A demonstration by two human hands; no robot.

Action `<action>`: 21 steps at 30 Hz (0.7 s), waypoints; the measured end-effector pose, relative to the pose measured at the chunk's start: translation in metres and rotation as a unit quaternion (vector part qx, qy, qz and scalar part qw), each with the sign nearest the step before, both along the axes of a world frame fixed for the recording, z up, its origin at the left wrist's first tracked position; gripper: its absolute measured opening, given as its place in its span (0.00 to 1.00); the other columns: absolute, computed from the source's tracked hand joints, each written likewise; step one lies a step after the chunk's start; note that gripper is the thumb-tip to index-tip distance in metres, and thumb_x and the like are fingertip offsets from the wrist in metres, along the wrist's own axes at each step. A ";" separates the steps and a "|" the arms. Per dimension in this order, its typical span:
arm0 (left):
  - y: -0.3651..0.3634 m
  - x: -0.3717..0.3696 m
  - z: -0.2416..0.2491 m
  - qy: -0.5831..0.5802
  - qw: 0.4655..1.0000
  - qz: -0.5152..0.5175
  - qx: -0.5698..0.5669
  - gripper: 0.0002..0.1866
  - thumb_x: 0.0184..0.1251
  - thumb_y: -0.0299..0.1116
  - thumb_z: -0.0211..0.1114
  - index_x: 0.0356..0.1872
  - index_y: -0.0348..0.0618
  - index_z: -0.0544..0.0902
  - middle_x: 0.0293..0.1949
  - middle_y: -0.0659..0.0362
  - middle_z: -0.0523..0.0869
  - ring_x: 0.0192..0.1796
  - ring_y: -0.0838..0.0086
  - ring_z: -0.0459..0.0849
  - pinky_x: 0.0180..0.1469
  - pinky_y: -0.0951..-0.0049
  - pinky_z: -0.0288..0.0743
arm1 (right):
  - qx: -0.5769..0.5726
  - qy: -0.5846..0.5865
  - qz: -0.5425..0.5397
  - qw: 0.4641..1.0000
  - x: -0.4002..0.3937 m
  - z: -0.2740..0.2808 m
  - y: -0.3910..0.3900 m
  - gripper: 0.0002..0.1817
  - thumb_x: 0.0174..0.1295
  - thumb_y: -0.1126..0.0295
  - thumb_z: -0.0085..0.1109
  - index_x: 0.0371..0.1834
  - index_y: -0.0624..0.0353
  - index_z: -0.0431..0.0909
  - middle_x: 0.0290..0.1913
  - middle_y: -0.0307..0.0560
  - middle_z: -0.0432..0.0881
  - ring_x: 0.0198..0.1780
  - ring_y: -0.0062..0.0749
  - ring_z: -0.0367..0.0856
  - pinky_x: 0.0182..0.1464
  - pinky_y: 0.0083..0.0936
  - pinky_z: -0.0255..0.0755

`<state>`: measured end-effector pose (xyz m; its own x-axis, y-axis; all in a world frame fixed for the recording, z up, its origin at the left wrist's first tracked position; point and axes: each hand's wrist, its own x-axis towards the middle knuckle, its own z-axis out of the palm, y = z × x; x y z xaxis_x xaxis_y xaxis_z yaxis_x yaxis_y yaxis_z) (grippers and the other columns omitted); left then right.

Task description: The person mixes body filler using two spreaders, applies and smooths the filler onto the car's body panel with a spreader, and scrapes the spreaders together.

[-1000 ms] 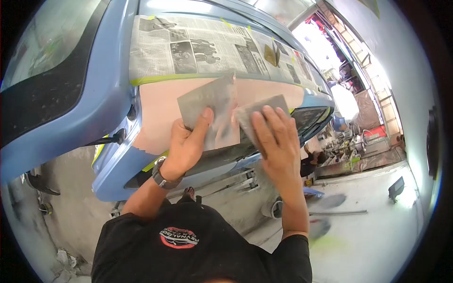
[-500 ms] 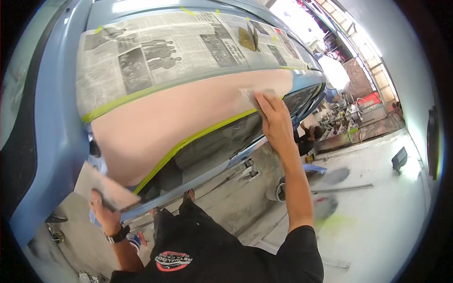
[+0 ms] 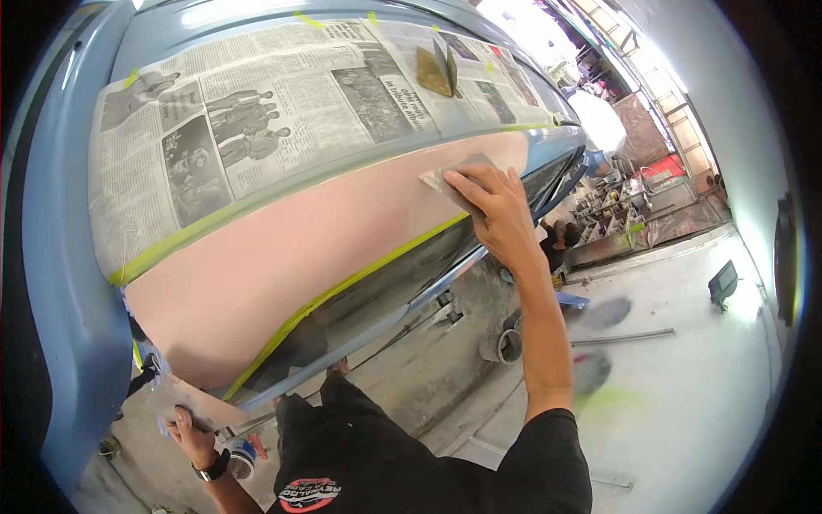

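Observation:
My right hand [image 3: 501, 210] grips a thin grey filler spreader [image 3: 438, 180] and presses it against the pink-coated car panel [image 3: 257, 278], toward its right end. Low on the left, my left hand [image 3: 193, 441] is closed on the edge of a flat board [image 3: 205, 409] smeared with pinkish paste, thumb on top. The board sits just below the panel's lower left corner. Yellow-green masking tape [image 3: 334, 295] borders the panel along a dark window. Newspaper sheets [image 3: 308, 111] cover the blue bodywork above it.
A folded brownish sheet [image 3: 435, 73] rests on the newspaper. Near the wall stands a bucket [image 3: 499, 347], and a labelled can [image 3: 242, 458] is by my left wrist. Another person [image 3: 558, 240] is low beyond my right arm. A floodlight [image 3: 723, 283] is at the right.
My view has shifted, so the car appears larger and further left. The left hand and board have dropped lower in view. My right hand has moved slightly down and left, spreader still on the panel.

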<state>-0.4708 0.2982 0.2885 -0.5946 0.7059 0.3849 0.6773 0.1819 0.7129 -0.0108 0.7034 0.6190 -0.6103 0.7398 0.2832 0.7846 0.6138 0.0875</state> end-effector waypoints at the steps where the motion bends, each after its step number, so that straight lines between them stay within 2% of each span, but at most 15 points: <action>1: 0.004 0.002 0.013 -0.019 1.000 -0.007 0.012 0.34 0.55 0.25 0.70 0.66 0.39 0.72 0.59 0.48 0.81 0.60 0.53 0.78 0.71 0.50 0.63 | -0.006 -0.023 -0.003 1.000 0.000 0.006 -0.002 0.31 0.53 0.86 0.51 0.62 0.51 0.79 0.57 0.45 0.79 0.61 0.46 0.75 0.67 0.54 0.62; 2: 0.008 0.003 0.027 -0.038 0.999 -0.014 0.024 0.34 0.56 0.26 0.71 0.67 0.39 0.72 0.59 0.48 0.80 0.60 0.54 0.78 0.69 0.51 0.65 | 0.003 -0.008 -0.002 1.000 0.000 0.005 0.001 0.32 0.53 0.86 0.52 0.62 0.48 0.79 0.58 0.44 0.78 0.62 0.45 0.75 0.67 0.58 0.61; 3: 0.020 0.015 0.048 -0.324 0.942 0.034 0.083 0.34 0.57 0.26 0.71 0.67 0.38 0.72 0.59 0.48 0.80 0.60 0.54 0.78 0.68 0.52 0.67 | 0.012 0.008 -0.003 1.000 0.001 0.003 0.006 0.33 0.52 0.85 0.52 0.63 0.46 0.78 0.58 0.42 0.78 0.62 0.44 0.75 0.68 0.62 0.60; 4: 0.021 0.015 0.048 -0.332 0.939 0.033 0.089 0.33 0.58 0.27 0.70 0.67 0.38 0.72 0.58 0.49 0.80 0.59 0.55 0.78 0.65 0.54 0.69 | 0.021 0.023 -0.003 1.000 0.002 0.001 0.010 0.34 0.51 0.85 0.53 0.63 0.44 0.78 0.58 0.41 0.78 0.63 0.43 0.75 0.69 0.66 0.59; 5: 0.022 0.016 0.048 -0.339 0.935 0.033 0.094 0.32 0.60 0.28 0.69 0.67 0.38 0.71 0.58 0.49 0.80 0.59 0.55 0.78 0.63 0.55 0.72 | 0.027 0.029 -0.006 0.999 0.001 -0.001 0.014 0.33 0.52 0.85 0.53 0.63 0.45 0.78 0.59 0.42 0.78 0.63 0.44 0.75 0.69 0.64 0.59; 6: 0.013 0.006 0.030 -0.069 0.996 -0.015 0.047 0.29 0.63 0.29 0.68 0.66 0.38 0.72 0.57 0.50 0.80 0.58 0.56 0.78 0.61 0.56 0.74 | 0.034 0.034 -0.007 0.999 -0.002 -0.004 0.018 0.32 0.53 0.85 0.52 0.63 0.47 0.78 0.59 0.43 0.78 0.63 0.45 0.75 0.69 0.63 0.58; 8: 0.010 0.006 0.022 -0.023 0.999 -0.027 0.041 0.25 0.68 0.32 0.65 0.65 0.39 0.72 0.54 0.53 0.79 0.56 0.59 0.78 0.56 0.59 0.77 | 0.037 0.043 -0.008 0.998 -0.003 -0.009 0.023 0.32 0.53 0.86 0.52 0.63 0.48 0.78 0.59 0.44 0.78 0.62 0.46 0.75 0.69 0.61 0.58; 9: 0.014 0.015 0.029 -0.250 0.965 0.009 0.083 0.23 0.70 0.34 0.64 0.64 0.40 0.73 0.52 0.54 0.79 0.56 0.60 0.78 0.54 0.60 0.78 | 0.032 0.047 -0.009 0.998 -0.002 -0.012 0.024 0.32 0.53 0.86 0.52 0.63 0.48 0.78 0.59 0.44 0.78 0.62 0.46 0.75 0.69 0.61 0.58; 11: 0.013 0.019 0.025 -0.423 0.897 0.043 0.118 0.20 0.74 0.37 0.62 0.62 0.41 0.74 0.51 0.55 0.79 0.55 0.63 0.78 0.51 0.61 0.79 | 0.022 0.050 -0.011 0.998 -0.002 -0.015 0.025 0.33 0.52 0.86 0.52 0.63 0.47 0.78 0.59 0.43 0.78 0.63 0.45 0.74 0.69 0.63 0.59; 12: 0.013 0.020 0.021 -0.382 0.916 0.042 0.115 0.19 0.75 0.39 0.61 0.61 0.42 0.74 0.52 0.56 0.78 0.55 0.64 0.78 0.50 0.61 0.80 | 0.015 0.049 -0.012 0.999 0.000 -0.014 0.024 0.33 0.52 0.85 0.52 0.63 0.46 0.78 0.59 0.42 0.77 0.64 0.44 0.74 0.68 0.64 0.59; 14: 0.010 0.017 0.017 -0.406 0.905 0.032 0.123 0.19 0.76 0.41 0.60 0.60 0.43 0.74 0.53 0.56 0.77 0.55 0.66 0.77 0.48 0.62 0.80 | 0.000 0.032 -0.017 0.999 0.002 -0.009 0.019 0.33 0.52 0.85 0.52 0.63 0.45 0.79 0.59 0.41 0.77 0.64 0.43 0.73 0.68 0.65 0.59; 16: 0.024 0.023 0.048 -0.532 0.834 0.016 0.145 0.20 0.76 0.42 0.60 0.61 0.44 0.73 0.54 0.56 0.76 0.55 0.68 0.78 0.48 0.63 0.80 | -0.016 -0.001 -0.024 1.000 0.003 0.002 0.013 0.31 0.54 0.84 0.52 0.62 0.46 0.79 0.59 0.41 0.78 0.64 0.43 0.74 0.68 0.64 0.60; 19: 0.021 0.022 0.047 -0.521 0.845 0.017 0.120 0.20 0.77 0.43 0.58 0.63 0.46 0.71 0.55 0.57 0.75 0.54 0.70 0.77 0.50 0.64 0.79 | 0.004 0.043 -0.005 0.999 0.003 0.004 0.017 0.30 0.55 0.84 0.52 0.62 0.46 0.79 0.59 0.41 0.78 0.64 0.43 0.74 0.68 0.63 0.60; 21: 0.021 0.022 0.044 -0.469 0.875 -0.001 0.117 0.19 0.78 0.43 0.57 0.62 0.46 0.71 0.55 0.58 0.75 0.54 0.71 0.77 0.51 0.64 0.79 | 0.017 0.053 -0.008 0.998 0.000 -0.002 0.025 0.29 0.55 0.83 0.53 0.62 0.47 0.79 0.59 0.41 0.78 0.64 0.43 0.74 0.68 0.63 0.60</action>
